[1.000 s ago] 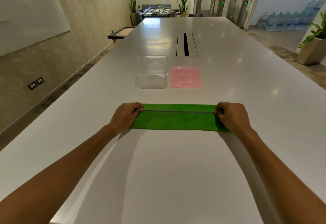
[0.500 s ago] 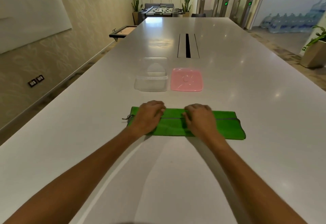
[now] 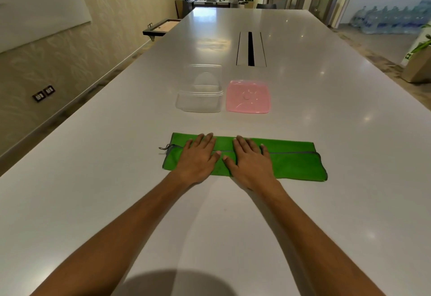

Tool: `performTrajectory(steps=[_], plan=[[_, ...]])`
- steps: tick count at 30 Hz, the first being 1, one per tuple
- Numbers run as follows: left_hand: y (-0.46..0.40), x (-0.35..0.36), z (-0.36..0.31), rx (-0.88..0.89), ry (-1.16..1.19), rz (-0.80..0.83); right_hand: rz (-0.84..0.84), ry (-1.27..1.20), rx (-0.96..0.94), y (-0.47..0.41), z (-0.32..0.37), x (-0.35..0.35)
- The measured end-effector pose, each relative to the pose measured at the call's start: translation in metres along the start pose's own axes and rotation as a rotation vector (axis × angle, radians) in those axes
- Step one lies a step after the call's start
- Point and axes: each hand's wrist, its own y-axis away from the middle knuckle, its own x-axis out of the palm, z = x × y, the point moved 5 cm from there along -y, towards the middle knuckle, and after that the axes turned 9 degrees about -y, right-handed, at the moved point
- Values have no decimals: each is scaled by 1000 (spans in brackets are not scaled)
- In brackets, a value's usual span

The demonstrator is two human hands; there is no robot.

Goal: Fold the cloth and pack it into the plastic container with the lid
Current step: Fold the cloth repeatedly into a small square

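A green cloth (image 3: pixel 293 164) with grey edging lies folded into a long flat strip on the white table (image 3: pixel 93 179). My left hand (image 3: pixel 198 158) rests flat on its left part, fingers spread. My right hand (image 3: pixel 250 160) lies flat just right of it, near the strip's middle, thumbs almost touching. Neither hand grips anything. Beyond the cloth stands a clear plastic container (image 3: pixel 200 89), open and empty. Its pink lid (image 3: pixel 248 96) lies flat on the table to the container's right.
A cable slot (image 3: pixel 250 48) is set into the table beyond the lid. The table's left edge runs along a wall. A potted plant box (image 3: pixel 417 67) stands on the floor at the right.
My hands let go of the cloth's two ends, moved inward to its middle, and now lie flat with fingers spread. The cloth stays a folded strip.
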Motion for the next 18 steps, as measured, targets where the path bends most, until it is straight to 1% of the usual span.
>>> performTrajectory(steps=[9,18], plan=[[5,0,26,-112,-20,7,-27,52,100,9,-37,-14],[10,-3,35,-180,-53,-15,-38,98,256,29,-102,-46]])
